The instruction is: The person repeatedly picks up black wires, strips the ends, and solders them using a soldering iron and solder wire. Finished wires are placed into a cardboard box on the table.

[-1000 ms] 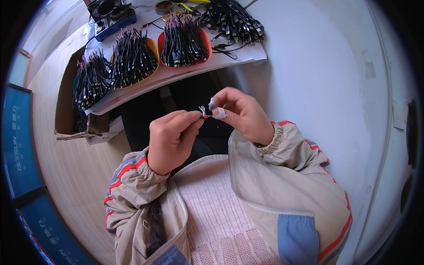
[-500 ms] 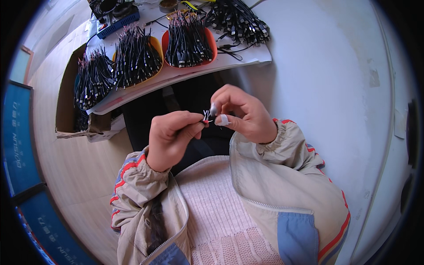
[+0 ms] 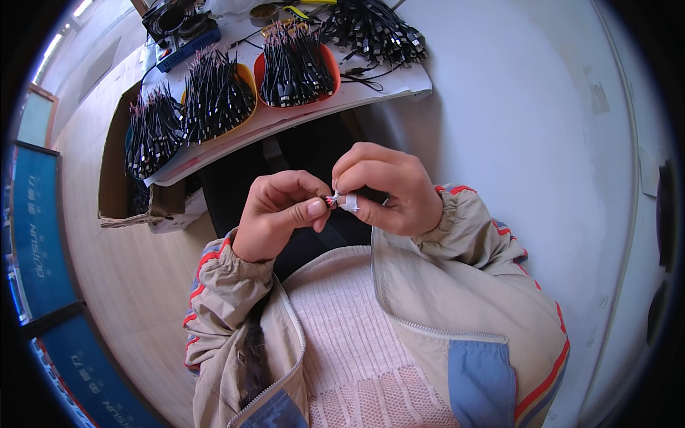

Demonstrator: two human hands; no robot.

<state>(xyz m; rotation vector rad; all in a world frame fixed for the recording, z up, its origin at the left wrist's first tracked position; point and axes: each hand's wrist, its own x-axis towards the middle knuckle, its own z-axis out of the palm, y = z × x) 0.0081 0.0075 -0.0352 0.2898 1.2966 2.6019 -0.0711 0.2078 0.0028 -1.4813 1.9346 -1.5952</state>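
Note:
Between my two hands, above my lap, is a small bunch of thin wires (image 3: 331, 200) with red and whitish strands. My left hand (image 3: 283, 212) pinches it between thumb and forefinger. The fingertips of my right hand (image 3: 391, 187) close on the pale ends of the same wires. White tape (image 3: 350, 202) is wrapped round my right thumb. How far the wires run inside my fingers is hidden.
On the table (image 3: 285, 123) ahead stand a red bowl (image 3: 335, 75) and a yellow bowl (image 3: 252, 89), filled with short black cables. A loose cable heap (image 3: 374, 32) lies right. A blue device (image 3: 189, 50) sits behind; a cardboard box (image 3: 114, 167) stands at left.
My right fingertips have come down and left onto the wire ends, where before they were slightly apart. My left hand has turned a little, showing its thumbnail.

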